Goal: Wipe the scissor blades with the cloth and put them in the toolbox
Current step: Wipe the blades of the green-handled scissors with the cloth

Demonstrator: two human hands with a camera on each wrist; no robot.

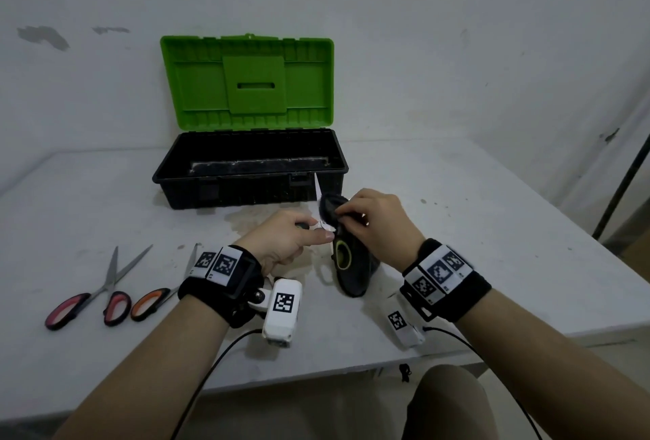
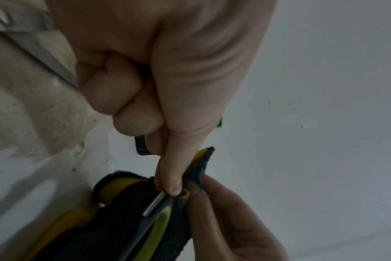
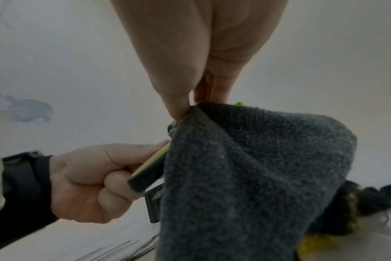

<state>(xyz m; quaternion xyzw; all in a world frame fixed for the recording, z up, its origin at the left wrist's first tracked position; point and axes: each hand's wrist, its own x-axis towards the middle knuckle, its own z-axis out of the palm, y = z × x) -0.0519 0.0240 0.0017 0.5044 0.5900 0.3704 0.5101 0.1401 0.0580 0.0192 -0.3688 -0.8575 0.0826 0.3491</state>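
Wiping step: left hand [image 1: 281, 239] grips scissors [image 1: 318, 193], right hand [image 1: 373, 218] pinches cloth [image 1: 330, 209] on blade; next, into toolbox [image 1: 246, 189]

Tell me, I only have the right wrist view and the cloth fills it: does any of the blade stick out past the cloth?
Observer: Yes. The head view shows the blade tip poking up above the cloth, toward the toolbox.
Operator: Is the toolbox open?
Observer: Yes, its green lid stands upright behind the black base.
Operator: Are more scissors waiting?
Observer: Two pairs lie on the table, left of the left hand: pink-handled scissors with the blades spread, and orange-handled scissors partly hidden behind the wrist.
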